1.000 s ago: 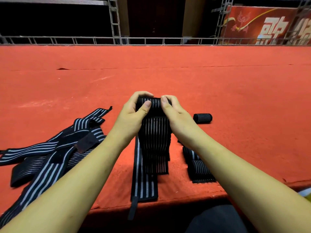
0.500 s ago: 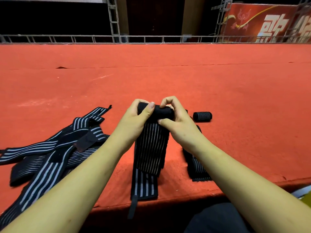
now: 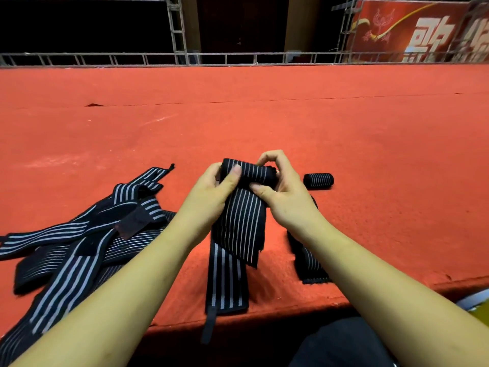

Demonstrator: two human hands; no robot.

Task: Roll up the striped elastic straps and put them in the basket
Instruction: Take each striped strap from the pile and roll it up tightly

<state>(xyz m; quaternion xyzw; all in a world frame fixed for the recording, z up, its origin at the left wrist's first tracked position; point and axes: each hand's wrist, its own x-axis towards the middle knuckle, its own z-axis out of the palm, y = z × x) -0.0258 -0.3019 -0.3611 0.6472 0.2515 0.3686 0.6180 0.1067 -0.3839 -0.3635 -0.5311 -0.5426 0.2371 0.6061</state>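
Observation:
A black strap with thin white stripes (image 3: 242, 223) lies in front of me on the red carpet, its far end wound into a short roll (image 3: 250, 172). My left hand (image 3: 211, 192) grips the roll's left end, thumb on top. My right hand (image 3: 283, 189) pinches the right end, fingers arched over it. The strap's loose tail runs toward me to the carpet's edge. No basket shows in view.
A heap of loose striped straps (image 3: 79, 242) lies at the left. One finished roll (image 3: 318, 180) sits right of my hands, and more dark rolled straps (image 3: 309, 263) lie partly hidden under my right forearm. The red carpeted platform (image 3: 264, 115) stretches far ahead to a metal railing (image 3: 238, 59).
The roll has grown thicker as both hands turned it toward me, taking up more of the strap. My hands sit slightly nearer than a second ago.

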